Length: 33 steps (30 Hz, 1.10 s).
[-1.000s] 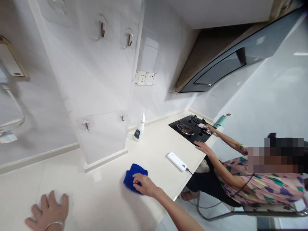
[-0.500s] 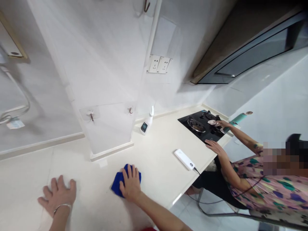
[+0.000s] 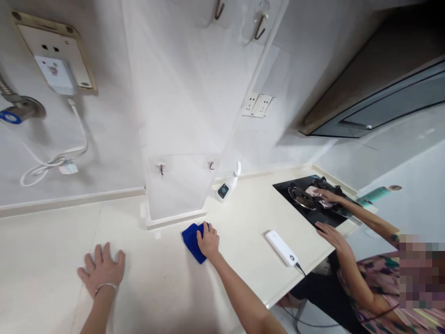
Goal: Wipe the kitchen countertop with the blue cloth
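The blue cloth (image 3: pixel 192 240), best kept flat, was held beneath the right hand (image 3: pixel 209 241); the left hand (image 3: pixel 103 269) was splayed, empty, on the counter (image 3: pixel 156 283).

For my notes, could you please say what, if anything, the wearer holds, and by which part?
The right hand covers the right edge of the cloth; whether its fingers grip it is unclear. The left hand holds nothing.

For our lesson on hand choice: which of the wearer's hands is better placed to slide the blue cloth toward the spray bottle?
Probably the right hand: it rests on the blue cloth, nearer the spray bottle. The left hand lies spread on the countertop, away from both.
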Available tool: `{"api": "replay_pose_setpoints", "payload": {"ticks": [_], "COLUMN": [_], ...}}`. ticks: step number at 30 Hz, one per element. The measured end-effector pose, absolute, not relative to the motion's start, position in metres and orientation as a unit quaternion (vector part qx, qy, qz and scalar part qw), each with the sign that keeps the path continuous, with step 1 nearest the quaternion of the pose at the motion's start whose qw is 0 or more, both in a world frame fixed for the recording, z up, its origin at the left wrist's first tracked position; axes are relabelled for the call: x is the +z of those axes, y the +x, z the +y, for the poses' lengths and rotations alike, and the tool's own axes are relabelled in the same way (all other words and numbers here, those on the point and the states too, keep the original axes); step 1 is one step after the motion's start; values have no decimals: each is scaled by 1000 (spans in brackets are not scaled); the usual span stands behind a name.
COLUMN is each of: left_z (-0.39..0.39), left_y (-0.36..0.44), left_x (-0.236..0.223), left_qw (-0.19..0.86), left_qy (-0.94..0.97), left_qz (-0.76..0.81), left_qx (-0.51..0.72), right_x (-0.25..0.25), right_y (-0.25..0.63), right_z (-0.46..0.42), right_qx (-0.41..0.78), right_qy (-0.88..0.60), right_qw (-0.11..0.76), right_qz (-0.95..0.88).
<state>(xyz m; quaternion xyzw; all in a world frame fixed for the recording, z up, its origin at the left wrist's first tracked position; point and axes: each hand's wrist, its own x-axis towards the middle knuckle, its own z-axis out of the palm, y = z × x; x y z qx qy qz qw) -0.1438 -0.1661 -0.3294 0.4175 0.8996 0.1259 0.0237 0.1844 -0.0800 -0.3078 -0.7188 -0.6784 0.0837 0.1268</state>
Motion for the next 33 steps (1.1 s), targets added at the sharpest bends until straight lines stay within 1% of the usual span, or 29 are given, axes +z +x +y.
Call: {"api": "replay_pose_setpoints", "payload": {"ticks": [3, 6, 8, 10, 12, 15, 21, 24, 27, 30, 33], "left_z": [-167, -167, -166, -166, -165, -165, -166, -166, -166, -165, -166], "left_y": [-145, -145, -145, -145, -143, -141, -141, -142, -143, -144, -146], "left_x": [-332, -334, -335, -334, -332, -329, -330, -334, -337, -338, -336], "left_qw": [26, 29, 29, 31, 35, 40, 45, 33, 28, 34, 44], "left_qy": [416, 414, 414, 412, 410, 409, 404, 401, 401, 402, 398], "left_qz": [900, 900, 900, 901, 903, 903, 906, 908, 908, 907, 908], "left_qx": [131, 133, 133, 131, 127, 125, 119, 118, 118, 119, 119], "right_x": [-296, -296, -304, -314, -320, -320, -310, -311, -311, -310, -309], "right_y": [214, 231, 230, 220, 204, 172, 90, 46, 13, 4, 25], "right_z": [-86, -92, -93, -94, -95, -96, -99, -104, -106, -103, -96], "right_qx": [55, 21, 30, 40, 48, 65, 101, 115, 121, 125, 140], "right_qy": [-628, -440, -365, -381, -440, -487, -434, -376, -368, -379, -365], "right_qw": [120, 92, 58, 40, 34, 25, -9, 9, 22, 35, 65], "right_qz": [-767, -893, -929, -923, -896, -871, -895, -920, -922, -916, -918]}}
